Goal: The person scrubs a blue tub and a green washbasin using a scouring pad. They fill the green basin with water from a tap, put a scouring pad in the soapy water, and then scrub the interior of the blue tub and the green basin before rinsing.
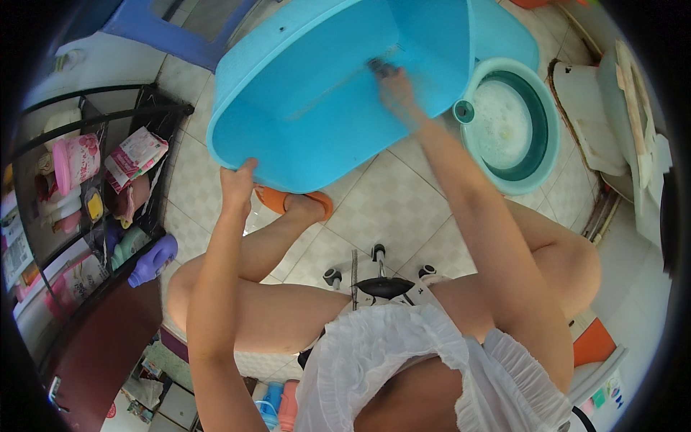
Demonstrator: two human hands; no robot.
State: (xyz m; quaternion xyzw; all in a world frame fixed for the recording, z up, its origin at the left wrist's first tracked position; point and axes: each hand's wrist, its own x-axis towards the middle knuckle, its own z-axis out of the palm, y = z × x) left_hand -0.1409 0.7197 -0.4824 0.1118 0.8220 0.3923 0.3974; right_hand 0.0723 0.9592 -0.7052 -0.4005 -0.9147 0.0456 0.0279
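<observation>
A large blue plastic tub (302, 146) lies tilted in front of me, its inside facing me. My left hand (236, 181) grips its near left rim, thumb on the edge. My right hand (397, 92) is inside the tub, its fingers closed on a dark scrubbing pad (382, 67) against the inner wall. The hand is slightly blurred, and the pad's exact kind is hard to tell. A brownish line of dirt runs along the tub's inner crease. Right of the tub stands a round green basin (551, 135) holding foamy water (502, 121).
A black rack (102, 116) with bottles and packets stands at left, a purple bottle (156, 261) at its edge. A white toilet (588, 113) is at right. A blue plastic frame (194, 48) stands behind the tub. Stool casters (380, 251) are between my legs on the tiled floor.
</observation>
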